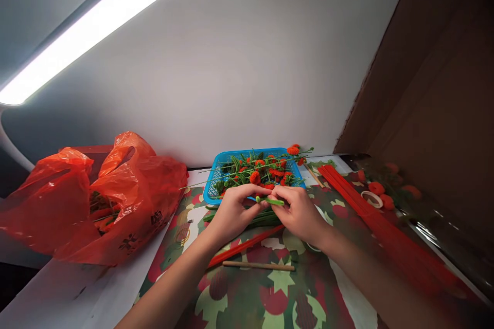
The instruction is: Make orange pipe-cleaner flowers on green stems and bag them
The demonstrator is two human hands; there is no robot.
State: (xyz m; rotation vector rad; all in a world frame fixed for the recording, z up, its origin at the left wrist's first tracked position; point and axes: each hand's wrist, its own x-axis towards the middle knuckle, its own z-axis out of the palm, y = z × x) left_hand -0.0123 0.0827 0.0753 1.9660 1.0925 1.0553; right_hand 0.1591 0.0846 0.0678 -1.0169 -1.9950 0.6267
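Observation:
My left hand (240,207) and my right hand (295,207) meet over the middle of the table, fingers pinched round a short green fuzzy stem (275,201). Just behind them is a blue basket (210,190) holding red-orange fuzzy flowers (254,178) with green stems. Beneath my hands lie a bundle of green stems (262,219) and some red stems (247,246), partly hidden. Nearer to me, a thin wooden stick (258,266) lies crosswise on the patterned cloth (254,298).
An orange-red plastic bag (142,200) stands at the left. To the right lie a long bundle of red stems (347,195), a roll of tape (371,199) and more red flowers (376,188). Another stick (314,176) lies beside the basket. A cardboard wall (436,72) rises at right.

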